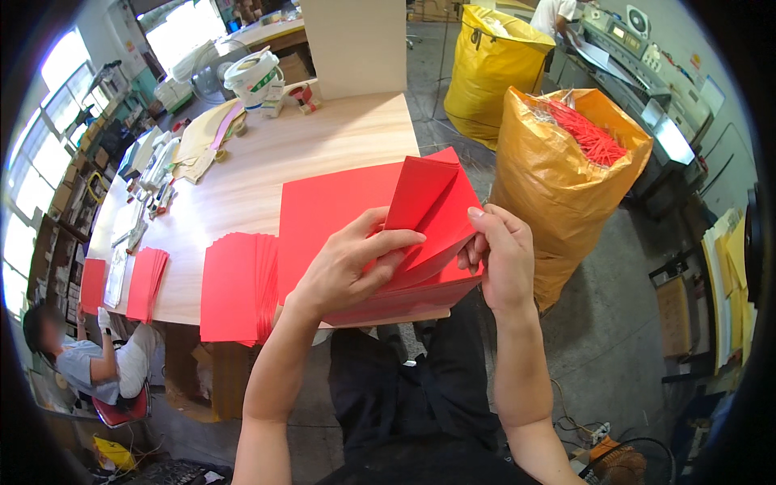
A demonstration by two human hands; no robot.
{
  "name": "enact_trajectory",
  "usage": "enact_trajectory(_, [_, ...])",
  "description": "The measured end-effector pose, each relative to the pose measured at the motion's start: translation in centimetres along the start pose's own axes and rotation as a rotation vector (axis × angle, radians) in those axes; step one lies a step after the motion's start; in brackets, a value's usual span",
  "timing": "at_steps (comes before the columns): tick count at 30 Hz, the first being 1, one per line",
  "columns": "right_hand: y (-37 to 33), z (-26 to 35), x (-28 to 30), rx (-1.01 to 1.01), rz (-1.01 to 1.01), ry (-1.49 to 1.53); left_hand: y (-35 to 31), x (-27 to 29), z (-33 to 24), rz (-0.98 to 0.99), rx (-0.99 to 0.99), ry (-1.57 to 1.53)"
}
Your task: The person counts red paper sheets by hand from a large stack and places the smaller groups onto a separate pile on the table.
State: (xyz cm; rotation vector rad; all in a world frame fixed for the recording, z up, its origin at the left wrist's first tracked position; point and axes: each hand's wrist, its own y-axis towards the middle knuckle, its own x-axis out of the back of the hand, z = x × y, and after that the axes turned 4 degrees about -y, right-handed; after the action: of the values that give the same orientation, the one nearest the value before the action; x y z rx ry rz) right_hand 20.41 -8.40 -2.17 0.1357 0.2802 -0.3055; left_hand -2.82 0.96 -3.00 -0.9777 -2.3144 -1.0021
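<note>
A thick stack of red paper sheets [327, 198] lies at the table's near right corner. On top of it, one red paper sheet [414, 192] stands partly raised and folded over. My left hand [356, 263] grips the left side of this sheet, its fingers bent against the paper. With thumb and fingers closed, my right hand [503, 246] pinches the sheet's right edge. The fingertips under the paper are partly hidden. Just left of my left forearm, a fanned pile of red sheets [234, 287] overhangs the table's front edge.
Farther left on the wooden table [323, 137] lie smaller red piles [147, 279], tools and a white bucket [253, 79]. An orange sack [558, 186] of red scraps stands close on the right, a yellow sack [493, 73] behind it. Another person [89, 356] sits at the left.
</note>
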Motion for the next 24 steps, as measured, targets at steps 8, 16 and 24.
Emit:
enact_trajectory(8, [-0.2, 0.0, 0.0, -0.007, -0.002, 0.051, -0.2, -0.3, 0.3, -0.067, -0.030, -0.023])
enact_trajectory(16, [-3.0, -3.5, 1.9, 0.847, -0.216, -1.121, -0.1, -0.4, 0.0, -0.061, -0.003, -0.008])
enact_trajectory(24, [-5.0, -3.3, 0.6, 0.717, 0.258, -1.328, 0.1, -0.9, -0.9, 0.076, -0.169, 0.363])
